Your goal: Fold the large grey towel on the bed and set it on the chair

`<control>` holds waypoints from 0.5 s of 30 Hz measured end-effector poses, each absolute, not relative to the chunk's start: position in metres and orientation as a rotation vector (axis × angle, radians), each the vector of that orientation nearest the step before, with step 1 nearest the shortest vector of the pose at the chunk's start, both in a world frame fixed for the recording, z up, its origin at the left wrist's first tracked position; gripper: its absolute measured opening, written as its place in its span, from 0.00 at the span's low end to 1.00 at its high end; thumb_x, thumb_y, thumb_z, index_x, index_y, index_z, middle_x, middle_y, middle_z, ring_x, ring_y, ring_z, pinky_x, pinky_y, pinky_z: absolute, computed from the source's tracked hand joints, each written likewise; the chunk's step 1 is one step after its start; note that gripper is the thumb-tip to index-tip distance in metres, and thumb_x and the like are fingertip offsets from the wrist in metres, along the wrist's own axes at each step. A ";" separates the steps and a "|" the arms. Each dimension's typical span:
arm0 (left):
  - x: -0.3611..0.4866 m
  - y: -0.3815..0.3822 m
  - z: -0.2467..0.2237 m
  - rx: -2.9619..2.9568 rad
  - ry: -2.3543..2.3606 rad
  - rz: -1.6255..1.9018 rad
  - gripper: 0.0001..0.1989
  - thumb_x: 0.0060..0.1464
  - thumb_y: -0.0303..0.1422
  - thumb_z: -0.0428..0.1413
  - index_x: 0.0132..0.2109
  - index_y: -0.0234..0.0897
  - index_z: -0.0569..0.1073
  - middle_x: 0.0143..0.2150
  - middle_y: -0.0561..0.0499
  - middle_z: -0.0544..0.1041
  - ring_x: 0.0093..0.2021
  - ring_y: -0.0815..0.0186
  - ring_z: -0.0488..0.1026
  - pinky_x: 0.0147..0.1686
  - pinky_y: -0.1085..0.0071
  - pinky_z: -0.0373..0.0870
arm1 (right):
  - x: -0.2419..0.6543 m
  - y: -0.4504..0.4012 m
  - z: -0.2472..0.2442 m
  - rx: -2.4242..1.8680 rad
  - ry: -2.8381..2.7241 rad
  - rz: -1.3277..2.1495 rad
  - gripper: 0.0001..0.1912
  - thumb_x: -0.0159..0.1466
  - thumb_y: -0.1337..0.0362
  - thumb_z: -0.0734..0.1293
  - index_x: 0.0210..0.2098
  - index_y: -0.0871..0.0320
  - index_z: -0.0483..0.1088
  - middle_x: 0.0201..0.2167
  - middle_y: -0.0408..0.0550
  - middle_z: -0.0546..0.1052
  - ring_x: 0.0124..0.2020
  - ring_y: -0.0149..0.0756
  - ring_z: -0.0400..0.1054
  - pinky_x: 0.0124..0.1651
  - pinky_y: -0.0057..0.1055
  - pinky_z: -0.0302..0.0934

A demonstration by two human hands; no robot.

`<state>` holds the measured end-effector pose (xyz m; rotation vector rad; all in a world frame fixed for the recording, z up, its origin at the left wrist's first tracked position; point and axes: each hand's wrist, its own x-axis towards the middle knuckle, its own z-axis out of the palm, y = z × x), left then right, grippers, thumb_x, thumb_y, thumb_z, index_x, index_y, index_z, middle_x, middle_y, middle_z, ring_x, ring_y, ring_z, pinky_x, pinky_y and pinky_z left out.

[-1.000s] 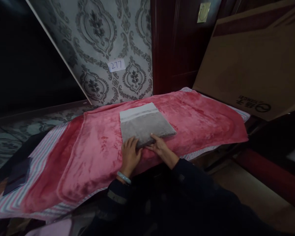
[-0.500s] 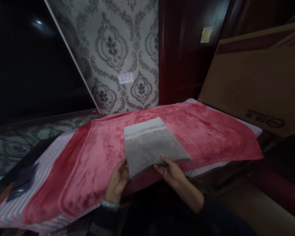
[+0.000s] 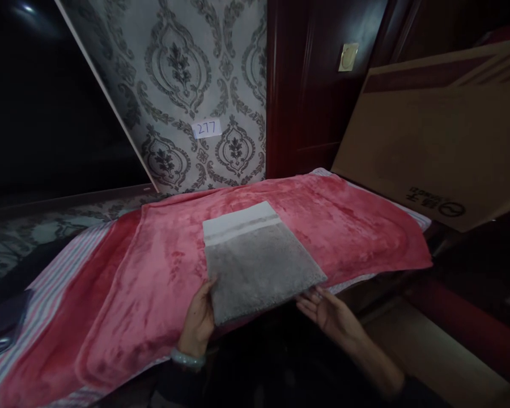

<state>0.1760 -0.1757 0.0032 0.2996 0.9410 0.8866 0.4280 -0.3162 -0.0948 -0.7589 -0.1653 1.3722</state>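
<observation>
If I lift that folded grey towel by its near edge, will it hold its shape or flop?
The folded grey towel will likely flop: it is soft pile cloth. The layers may slide apart, since only the left hand touches a corner. It probably drags rather than slips on the plush pink blanket.

towel [image 3: 259, 263] slid nearer over blanket edge; right hand [image 3: 329, 311] released, open beside corner.
</observation>
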 end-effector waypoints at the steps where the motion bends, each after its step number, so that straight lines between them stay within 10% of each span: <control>1: 0.177 -0.175 0.004 0.304 0.925 0.886 0.11 0.55 0.21 0.55 0.45 0.29 0.78 0.33 0.45 0.83 0.34 0.59 0.82 0.38 0.67 0.80 | 0.442 -0.318 -0.095 -0.786 -0.203 1.341 0.14 0.54 0.59 0.77 0.36 0.53 0.72 0.42 0.48 0.81 0.45 0.44 0.77 0.54 0.42 0.69; 9: 0.185 -0.148 0.005 0.327 0.870 0.852 0.15 0.53 0.23 0.56 0.49 0.28 0.77 0.36 0.42 0.83 0.40 0.55 0.83 0.45 0.62 0.80 | 0.530 -0.279 -0.057 -1.107 -0.539 1.306 0.23 0.62 0.59 0.71 0.56 0.49 0.68 0.42 0.47 0.82 0.40 0.39 0.77 0.44 0.35 0.72; 15: 0.186 -0.121 -0.002 0.346 0.854 0.806 0.12 0.53 0.23 0.56 0.45 0.31 0.76 0.31 0.47 0.82 0.34 0.57 0.82 0.43 0.63 0.80 | 0.549 -0.225 -0.042 -1.123 -0.741 1.496 0.18 0.63 0.63 0.69 0.52 0.53 0.71 0.43 0.48 0.81 0.43 0.38 0.77 0.47 0.34 0.71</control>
